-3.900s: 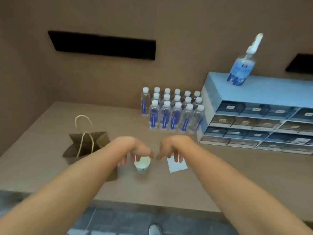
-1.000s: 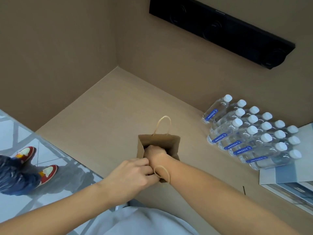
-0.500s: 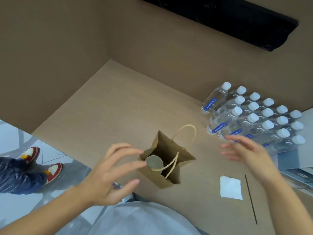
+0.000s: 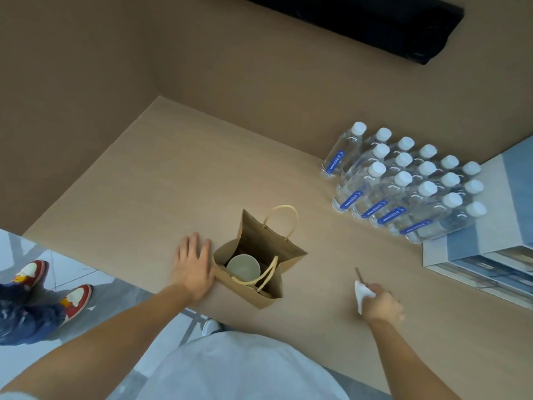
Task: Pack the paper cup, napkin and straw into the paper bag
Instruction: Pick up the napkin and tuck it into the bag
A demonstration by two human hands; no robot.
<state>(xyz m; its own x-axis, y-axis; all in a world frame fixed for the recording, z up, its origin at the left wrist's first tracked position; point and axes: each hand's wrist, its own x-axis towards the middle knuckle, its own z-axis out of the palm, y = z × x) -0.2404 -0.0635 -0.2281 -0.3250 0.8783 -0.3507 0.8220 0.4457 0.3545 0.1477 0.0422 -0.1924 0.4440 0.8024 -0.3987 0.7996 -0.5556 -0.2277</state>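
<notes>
A brown paper bag (image 4: 277,249) with loop handles stands open near the counter's front edge. The paper cup (image 4: 243,267) sits upright inside it, its mouth facing up. My left hand (image 4: 193,265) lies flat on the counter, fingers apart, touching the bag's left side. To the right of the bag, my right hand (image 4: 381,306) is closed on the white napkin (image 4: 362,294), which sticks out crumpled from the fist. The thin dark straw (image 4: 359,275) pokes out above the same fist, seemingly pinched together with the napkin.
Several water bottles (image 4: 403,186) stand in rows at the back right. A blue and white drawer unit (image 4: 490,243) sits at the right edge. Brown walls close the counter at back and left. Another person's red and white shoes (image 4: 52,287) are on the floor at left.
My right hand dropped onto the napkin and straw and closed on them. My left hand lowered flat against the bag's left side. The cup stays in the bag.
</notes>
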